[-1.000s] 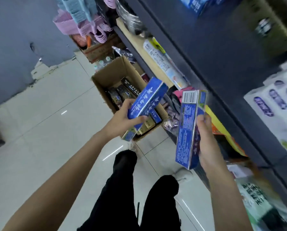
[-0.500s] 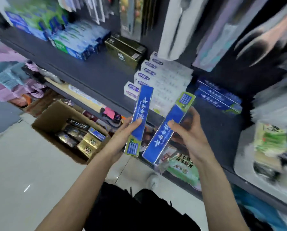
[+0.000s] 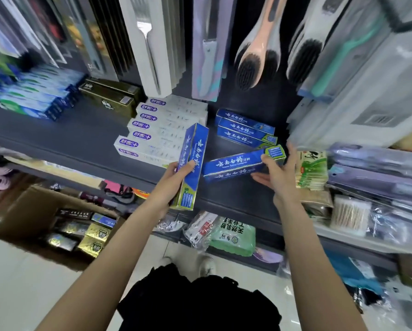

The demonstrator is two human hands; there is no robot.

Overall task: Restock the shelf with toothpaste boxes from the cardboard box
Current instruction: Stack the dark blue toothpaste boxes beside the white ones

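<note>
My left hand (image 3: pixel 176 179) grips a blue toothpaste box (image 3: pixel 193 163) that stands nearly upright in front of the dark shelf (image 3: pixel 80 137). My right hand (image 3: pixel 277 174) holds a second blue toothpaste box (image 3: pixel 236 164) lying almost level over the shelf, just in front of a small stack of matching blue boxes (image 3: pixel 245 131). A row of white toothpaste boxes (image 3: pixel 157 130) lies to the left of that stack. The open cardboard box (image 3: pixel 25 211) sits on the floor at lower left, with gold and dark boxes (image 3: pixel 92 237) inside.
Blue-green toothpaste boxes (image 3: pixel 30 96) and olive boxes (image 3: pixel 111 96) fill the shelf's left part. Packaged brushes and cutlery (image 3: pixel 255 48) hang above the shelf. Green packets (image 3: pixel 311 169) and cotton swabs (image 3: pixel 349 212) sit to the right. Bagged goods (image 3: pixel 231 235) lie on the lower shelf.
The view swung from the floor box up to the shelf. Both hands carried their blue boxes up to it; the right box tipped from upright to nearly level by the blue stack.
</note>
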